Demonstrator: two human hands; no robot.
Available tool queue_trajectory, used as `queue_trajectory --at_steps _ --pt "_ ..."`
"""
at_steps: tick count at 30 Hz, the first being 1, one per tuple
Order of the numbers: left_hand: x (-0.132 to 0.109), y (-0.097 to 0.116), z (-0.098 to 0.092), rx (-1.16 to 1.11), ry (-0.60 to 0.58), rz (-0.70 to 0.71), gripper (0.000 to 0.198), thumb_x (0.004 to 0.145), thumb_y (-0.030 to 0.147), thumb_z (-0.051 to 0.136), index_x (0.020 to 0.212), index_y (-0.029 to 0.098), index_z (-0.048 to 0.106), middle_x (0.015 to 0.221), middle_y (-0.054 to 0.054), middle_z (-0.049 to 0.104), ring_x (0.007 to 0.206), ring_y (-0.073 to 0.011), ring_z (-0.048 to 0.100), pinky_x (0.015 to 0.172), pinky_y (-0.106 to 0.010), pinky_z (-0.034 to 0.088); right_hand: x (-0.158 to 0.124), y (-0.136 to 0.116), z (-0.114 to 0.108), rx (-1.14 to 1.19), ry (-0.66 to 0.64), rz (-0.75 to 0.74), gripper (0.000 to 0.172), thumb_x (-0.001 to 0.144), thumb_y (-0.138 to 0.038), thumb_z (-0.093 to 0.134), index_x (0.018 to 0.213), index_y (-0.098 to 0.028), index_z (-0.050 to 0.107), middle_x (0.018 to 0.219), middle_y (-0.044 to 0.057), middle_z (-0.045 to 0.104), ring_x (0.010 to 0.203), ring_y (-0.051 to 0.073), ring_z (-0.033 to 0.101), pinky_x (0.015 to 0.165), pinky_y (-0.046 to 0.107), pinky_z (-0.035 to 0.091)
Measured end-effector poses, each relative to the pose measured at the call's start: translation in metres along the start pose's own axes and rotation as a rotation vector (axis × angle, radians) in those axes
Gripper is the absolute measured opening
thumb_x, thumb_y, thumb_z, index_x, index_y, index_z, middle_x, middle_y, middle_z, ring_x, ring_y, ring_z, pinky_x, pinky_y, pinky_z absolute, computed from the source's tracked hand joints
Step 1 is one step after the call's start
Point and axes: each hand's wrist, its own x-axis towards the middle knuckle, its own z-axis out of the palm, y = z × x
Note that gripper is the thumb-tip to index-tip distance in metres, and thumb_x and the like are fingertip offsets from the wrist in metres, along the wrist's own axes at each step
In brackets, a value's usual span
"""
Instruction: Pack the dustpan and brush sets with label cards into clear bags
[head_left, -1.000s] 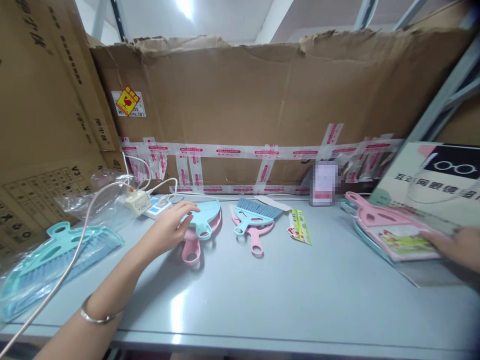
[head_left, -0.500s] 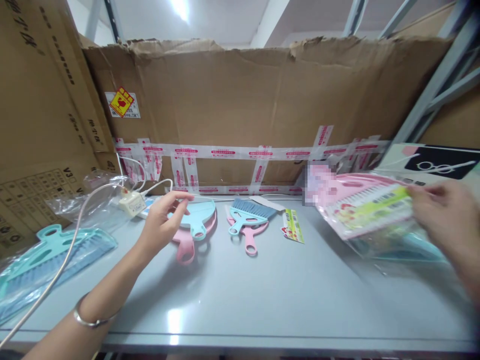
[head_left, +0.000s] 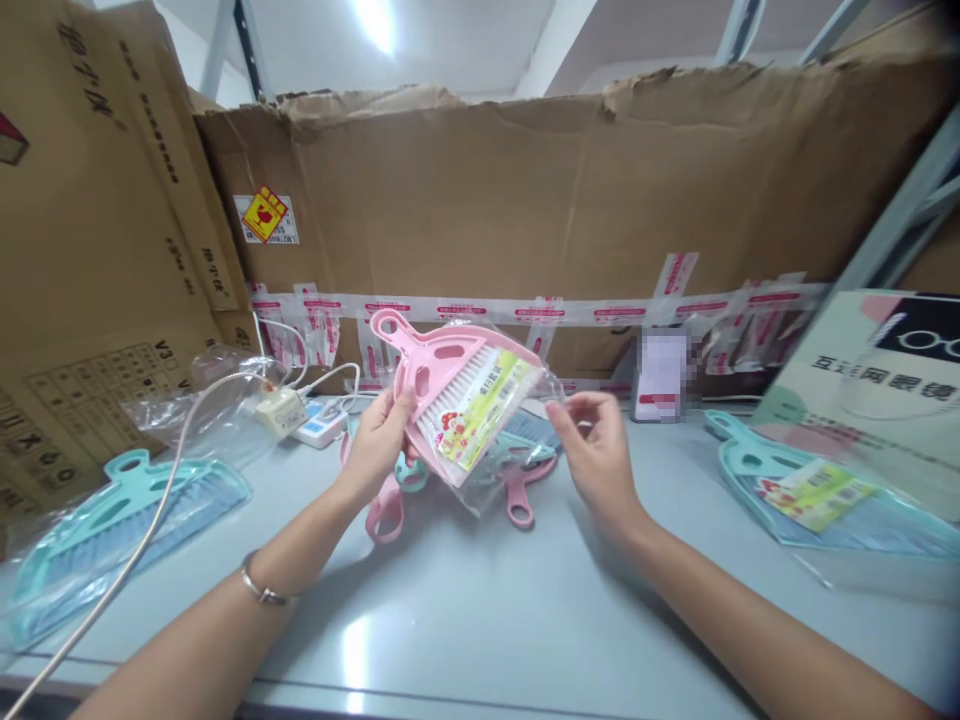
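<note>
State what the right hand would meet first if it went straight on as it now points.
The right hand would probably meet the clear plastic bag around the pink dustpan-and-brush set; exact depth is unclear.

The left arm [head_left: 225, 620] slants up from the bottom left of the frame, the right arm [head_left: 735, 630] from the bottom right corner. The left hand [head_left: 382, 440], left of centre, grips with its thumb uppermost. The right hand [head_left: 600, 460], right of centre, has its thumb pointing inward and its fingers curled close to it.
</note>
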Motion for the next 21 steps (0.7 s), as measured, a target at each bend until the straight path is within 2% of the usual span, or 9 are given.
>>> queue_trajectory --at_steps 3,7,11,13,15,18,21 --pt "-0.004 0.000 0.003 -0.009 -0.028 0.008 0.037 0.078 0.056 0.053 0.074 0.020 0.044 0.042 0.009 0.046 0.030 -0.0075 0.043 0.028 -0.016 0.034 -0.013 -0.003 0.000 0.122 -0.230 0.171 0.034 0.069 -0.051 0.065 0.076 -0.019 0.056 0.075 0.000 0.058 0.071 0.014 0.052 0.066 0.028 0.042" --pt "-0.012 0.001 0.012 -0.054 -0.034 -0.021 0.039 0.075 0.058 0.055 0.082 0.021 0.045 0.045 0.009 0.049 0.032 -0.0083 0.046 0.029 -0.016 0.036 -0.020 -0.005 0.007 0.317 -0.238 0.431 0.041 0.059 -0.047 0.075 0.084 -0.018 0.061 0.078 0.000 0.065 0.067 0.013 0.056 0.058 0.024 0.043" --pt "-0.016 -0.002 0.015 0.009 -0.089 -0.055 0.048 0.072 0.067 0.049 0.079 0.020 0.049 0.040 0.008 0.043 0.030 -0.0096 0.041 0.029 -0.019 0.032 -0.025 -0.002 0.012 0.557 -0.251 0.693 0.046 0.049 -0.037 0.083 0.084 -0.019 0.059 0.074 0.000 0.069 0.062 0.014 0.061 0.056 0.025 0.047" --pt "-0.012 -0.003 0.011 0.088 -0.031 -0.006 0.049 0.076 0.066 0.045 0.079 0.018 0.054 0.038 0.008 0.038 0.030 -0.0089 0.036 0.030 -0.019 0.028 -0.029 -0.002 0.013 0.610 -0.218 0.751 0.048 0.044 -0.032 0.085 0.082 -0.019 0.058 0.072 0.000 0.069 0.061 0.014 0.063 0.055 0.025 0.048" --pt "-0.003 -0.003 0.004 0.169 0.103 0.094 0.047 0.081 0.060 0.044 0.081 0.016 0.060 0.040 0.006 0.040 0.034 -0.0086 0.035 0.034 -0.020 0.028 -0.032 -0.004 0.015 0.621 -0.205 0.751 0.050 0.041 -0.031 0.087 0.080 -0.019 0.058 0.070 0.000 0.070 0.059 0.014 0.063 0.052 0.024 0.048" --pt "0.017 0.005 -0.010 0.246 0.304 0.269 0.041 0.084 0.051 0.044 0.076 0.015 0.063 0.053 0.001 0.053 0.048 -0.0111 0.046 0.046 -0.021 0.036 -0.037 -0.012 0.017 0.598 -0.276 0.747 0.049 0.042 -0.032 0.086 0.077 -0.017 0.057 0.066 0.001 0.069 0.050 0.013 0.060 0.040 0.020 0.040" --pt "0.032 0.017 -0.018 0.246 0.341 0.328 0.040 0.084 0.048 0.046 0.069 0.014 0.063 0.059 -0.001 0.058 0.059 -0.0132 0.052 0.054 -0.022 0.040 -0.043 -0.021 0.019 0.584 -0.323 0.754 0.046 0.045 -0.034 0.085 0.078 -0.016 0.057 0.064 0.000 0.067 0.048 0.011 0.058 0.038 0.018 0.037"
